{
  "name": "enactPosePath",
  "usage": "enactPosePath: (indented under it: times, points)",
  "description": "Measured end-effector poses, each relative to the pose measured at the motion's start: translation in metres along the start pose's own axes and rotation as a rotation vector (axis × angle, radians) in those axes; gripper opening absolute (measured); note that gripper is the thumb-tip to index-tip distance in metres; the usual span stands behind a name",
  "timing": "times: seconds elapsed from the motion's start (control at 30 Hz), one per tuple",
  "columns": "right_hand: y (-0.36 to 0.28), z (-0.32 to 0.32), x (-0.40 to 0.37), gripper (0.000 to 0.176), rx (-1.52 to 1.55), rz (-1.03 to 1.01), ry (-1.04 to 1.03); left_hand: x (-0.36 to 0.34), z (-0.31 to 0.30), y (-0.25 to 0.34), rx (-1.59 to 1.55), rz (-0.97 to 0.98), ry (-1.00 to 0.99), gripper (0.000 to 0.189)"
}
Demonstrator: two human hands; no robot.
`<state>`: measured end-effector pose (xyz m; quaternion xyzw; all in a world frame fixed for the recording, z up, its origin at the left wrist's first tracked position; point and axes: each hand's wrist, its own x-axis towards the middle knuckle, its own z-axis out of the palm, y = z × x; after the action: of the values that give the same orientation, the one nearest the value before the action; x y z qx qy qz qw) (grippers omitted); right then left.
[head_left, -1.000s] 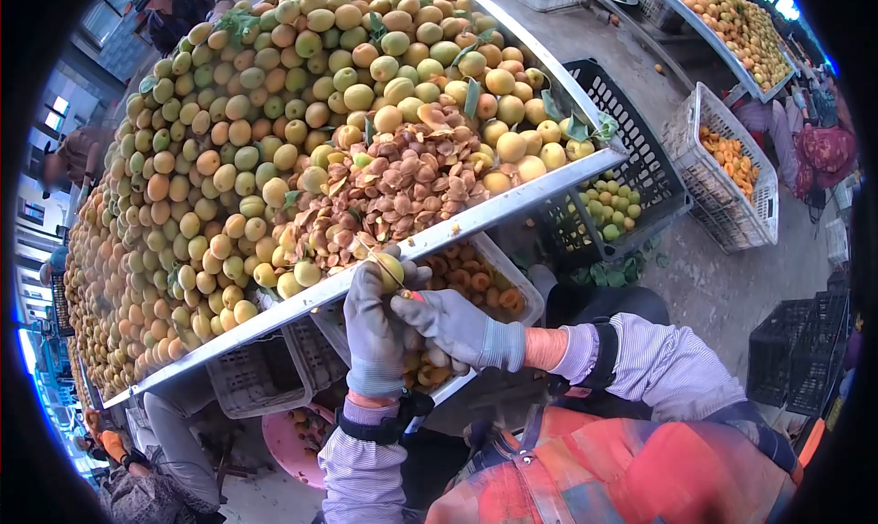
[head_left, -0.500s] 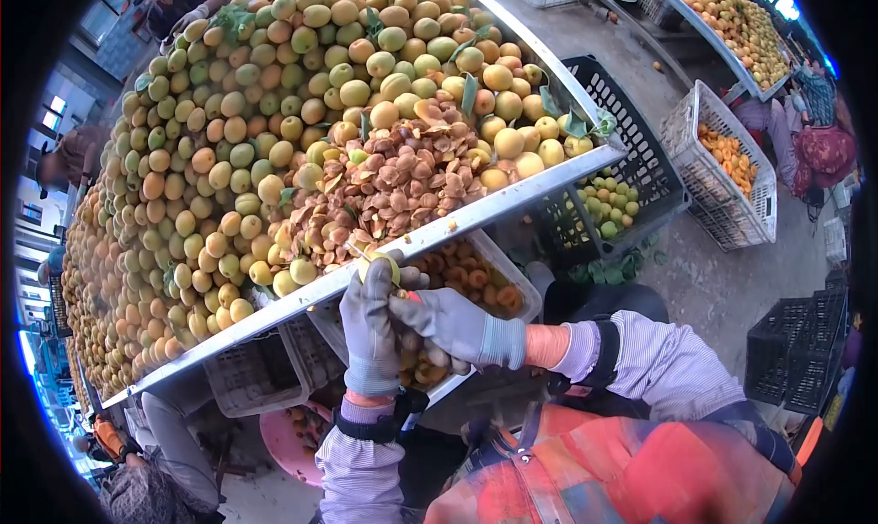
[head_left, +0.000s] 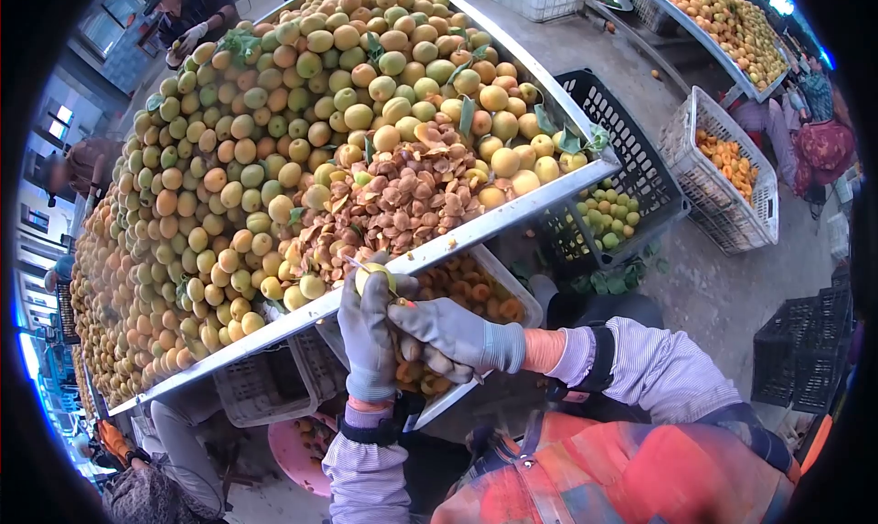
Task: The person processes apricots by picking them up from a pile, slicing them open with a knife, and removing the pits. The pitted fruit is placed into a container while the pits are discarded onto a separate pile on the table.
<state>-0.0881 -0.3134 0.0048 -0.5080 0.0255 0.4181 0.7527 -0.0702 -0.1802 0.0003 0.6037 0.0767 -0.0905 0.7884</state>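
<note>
My left hand (head_left: pixel 369 327), in a grey glove, is closed round a yellow-green apricot (head_left: pixel 374 277) at the table's metal edge (head_left: pixel 430 255). My right hand (head_left: pixel 444 330), also gloved, is closed against it on a small knife with a red part (head_left: pixel 403 302); a thin metal tip shows above the fruit, and the rest of the knife is mostly hidden. Just beyond my hands lies a heap of brown pits (head_left: pixel 389 190). Whole apricots (head_left: pixel 219 186) cover the sloping table around it.
Below my hands is a crate of halved apricots (head_left: pixel 468 282). A black crate (head_left: pixel 631 149) with green fruit and a white crate (head_left: pixel 713 208) stand right. A pink basin (head_left: pixel 297 460) is lower left. People are at the left and far right.
The view has shifted slightly, so the table and crates sit a little differently. Both hands stay together at the fruit; the person at the top left now shows more.
</note>
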Motion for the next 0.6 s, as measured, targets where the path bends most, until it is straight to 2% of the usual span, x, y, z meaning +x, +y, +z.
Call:
enactPosePath:
  times: [0.1, 0.23, 0.3, 0.37, 0.43, 0.5, 0.6]
  points:
    - [0.001, 0.001, 0.000, 0.060, 0.006, 0.014, -0.003, 0.003, -0.006, -0.011, 0.157, 0.183, 0.082, 0.035]
    - [0.007, 0.005, 0.006, 0.061, -0.088, -0.081, 0.041, -0.001, -0.006, -0.008, 0.199, 0.171, 0.084, 0.035]
    - [0.017, 0.005, 0.012, 0.061, -0.112, -0.121, 0.071, 0.000, -0.006, -0.011, 0.029, 0.001, 0.055, 0.041]
    - [0.026, 0.004, 0.018, 0.060, -0.118, -0.210, 0.110, -0.001, -0.007, -0.012, 0.048, 0.011, 0.053, 0.043]
    - [0.029, 0.004, 0.020, 0.059, -0.097, -0.177, 0.119, -0.001, -0.009, -0.013, 0.064, 0.020, 0.060, 0.046]
    - [0.024, 0.005, 0.017, 0.057, -0.075, -0.150, 0.124, 0.003, -0.010, -0.010, 0.330, 0.129, 0.015, 0.041]
    - [0.008, 0.004, 0.006, 0.055, -0.068, -0.132, 0.048, 0.006, -0.014, -0.011, 0.379, 0.071, 0.059, 0.037]
